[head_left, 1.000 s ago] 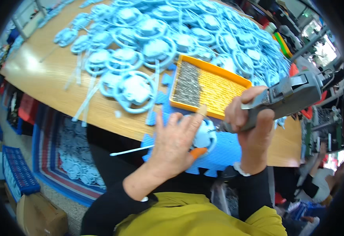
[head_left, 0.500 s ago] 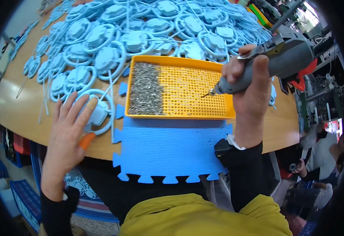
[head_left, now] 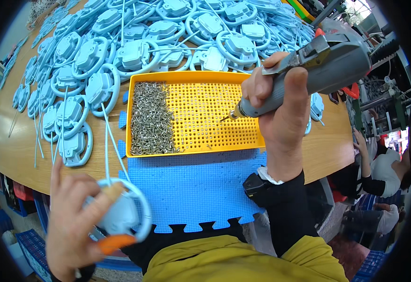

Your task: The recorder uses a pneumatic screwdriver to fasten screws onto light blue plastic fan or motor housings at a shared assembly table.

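Head cam: lt-blue pile [head_left: 210, 24] beyond yellow screw tray [head_left: 215, 78] on blue mat [head_left: 196, 188].
L hand [head_left: 74, 214] holds ringed lt-blue part [head_left: 124, 214], partly hiding it, at mat's L edge; R hand [head_left: 283, 124] grips grey driver [head_left: 330, 70] over tray.

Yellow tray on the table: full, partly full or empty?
Partly full: small metal screws cover the left end of the yellow tray; across the rest, its perforated grid shows.

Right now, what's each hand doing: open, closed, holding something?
Left hand: closed on a light-blue ringed part.
Right hand: closed around a grey power screwdriver, bit above the yellow tray.
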Motion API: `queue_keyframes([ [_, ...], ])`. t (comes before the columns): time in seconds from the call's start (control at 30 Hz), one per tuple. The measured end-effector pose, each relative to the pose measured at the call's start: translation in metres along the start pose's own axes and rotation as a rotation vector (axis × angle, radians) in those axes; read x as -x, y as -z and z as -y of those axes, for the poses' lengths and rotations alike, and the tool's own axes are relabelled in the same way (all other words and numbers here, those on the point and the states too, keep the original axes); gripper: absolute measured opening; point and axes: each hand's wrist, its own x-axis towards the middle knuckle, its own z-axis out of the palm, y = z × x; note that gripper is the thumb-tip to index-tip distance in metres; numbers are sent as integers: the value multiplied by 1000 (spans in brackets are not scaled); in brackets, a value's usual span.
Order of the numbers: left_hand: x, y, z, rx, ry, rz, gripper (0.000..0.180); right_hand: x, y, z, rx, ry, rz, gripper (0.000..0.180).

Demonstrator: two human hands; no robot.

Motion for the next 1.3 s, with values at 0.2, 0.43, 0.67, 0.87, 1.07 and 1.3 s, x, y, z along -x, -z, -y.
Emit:
queue_keyframes([
  [0.2, -28, -70, -56, 2, 83, -184, 74, 0, -10, -3, 9, -4, -25, 49],
  [0.43, -27, -81, -53, 304, 69, -234, 74, 2, -6, -3, -3, 31, -9, 47],
  [0.67, -32, -95, -55, 168, 11, -286, 80, 13, -14, 45, -92, 92, 94, 63],
  [0.87, -38, -118, -67, 261, 62, -484, 91, 55, -43, 50, -220, -1, 228, 71],
  [1.07, -36, -119, -69, 215, 122, -473, 95, 71, -57, 45, 18, -38, 190, 69],
  [1.3, -38, -116, -68, 220, 132, -467, 86, 73, -71, 45, 8, -53, 158, 63],
])
